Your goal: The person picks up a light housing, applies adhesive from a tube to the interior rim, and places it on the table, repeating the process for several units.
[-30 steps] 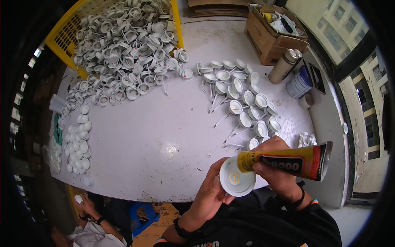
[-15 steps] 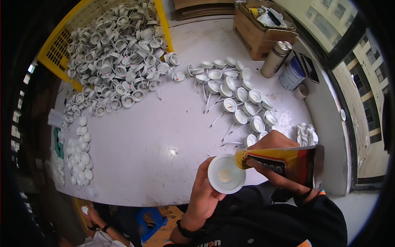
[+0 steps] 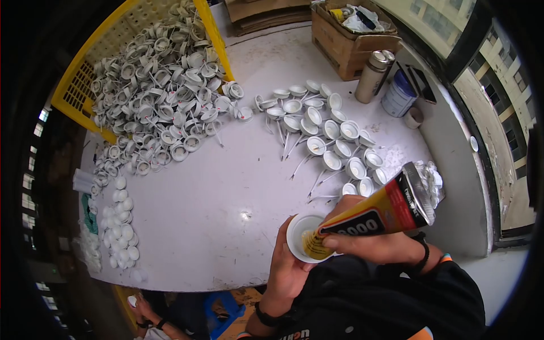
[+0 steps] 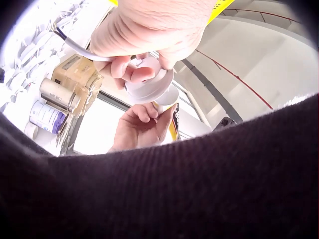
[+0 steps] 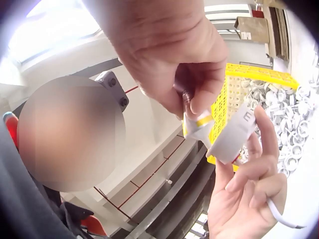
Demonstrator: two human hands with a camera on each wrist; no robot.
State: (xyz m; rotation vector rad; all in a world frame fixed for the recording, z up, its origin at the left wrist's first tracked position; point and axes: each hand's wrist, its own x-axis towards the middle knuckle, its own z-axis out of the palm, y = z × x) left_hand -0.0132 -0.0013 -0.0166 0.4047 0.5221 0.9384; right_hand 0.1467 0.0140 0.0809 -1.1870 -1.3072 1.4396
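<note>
While cupped in curled left-hand fingers (image 3: 279, 241), a round white housing (image 3: 296, 226), yellow-and-black glue tube (image 3: 374, 218) in clenched right fingers (image 3: 348, 243).

Glue tube (image 3: 374, 218) now tilted up, nozzle inside the white cup (image 3: 297, 231), not at its rim.

Yellow crate (image 3: 76, 85), cardboard box (image 3: 340, 52), steel flask (image 3: 371, 76).

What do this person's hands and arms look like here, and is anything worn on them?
Both hands are bare, no gloves. The left hand has a black strap round its wrist. The right hand has a thin black band at the wrist, beside a sleeve cuff edged in orange and teal. The top is black.
</note>
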